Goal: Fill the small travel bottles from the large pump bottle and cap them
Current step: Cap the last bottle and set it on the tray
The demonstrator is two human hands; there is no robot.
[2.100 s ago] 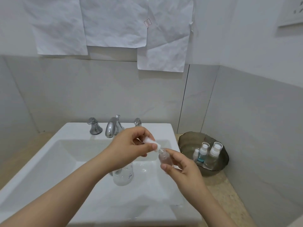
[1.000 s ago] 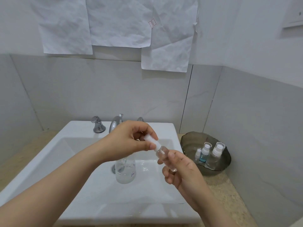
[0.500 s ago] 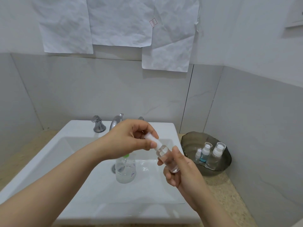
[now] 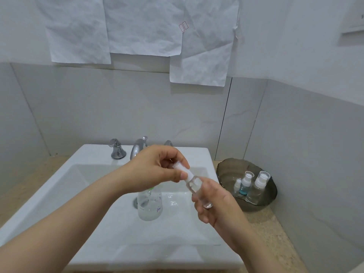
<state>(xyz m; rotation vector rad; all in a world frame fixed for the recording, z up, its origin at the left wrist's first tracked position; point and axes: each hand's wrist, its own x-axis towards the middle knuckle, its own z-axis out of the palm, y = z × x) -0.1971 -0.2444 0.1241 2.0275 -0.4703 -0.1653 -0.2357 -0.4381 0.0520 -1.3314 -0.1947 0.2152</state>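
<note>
The left hand [image 4: 155, 170] pinches a white cap [image 4: 187, 172] between thumb and curled fingers, and the cap sits on the neck of a small clear travel bottle [image 4: 194, 185]. The right hand [image 4: 218, 203] grips that bottle's body, fingers wrapped round it, so the bottle tilts with its capped end up and to the left and its base down by the right palm. Both hands hang over the basin of the white sink [image 4: 197, 154], near its right side. Below the left wrist a large clear bottle [image 4: 149, 207] stands upright in the basin beside the drain; its top is hidden behind the wrist except for a bit of green. At the sink's far rim stand a chrome faucet [image 4: 137, 149] and a handle [image 4: 116, 149] to its left. On the beige stone tabletop [image 4: 275, 231], just right of the sink and close to the far right corner, sits a dark glass bowl [image 4: 222, 168] holding three more small bottles with white tops: a tiny one [image 4: 237, 186], one with blue liquid [image 4: 245, 184] and a wider clear one [image 4: 259, 187]. Crumpled white paper sheets [image 4: 145, 26] hang on the wall above.
</note>
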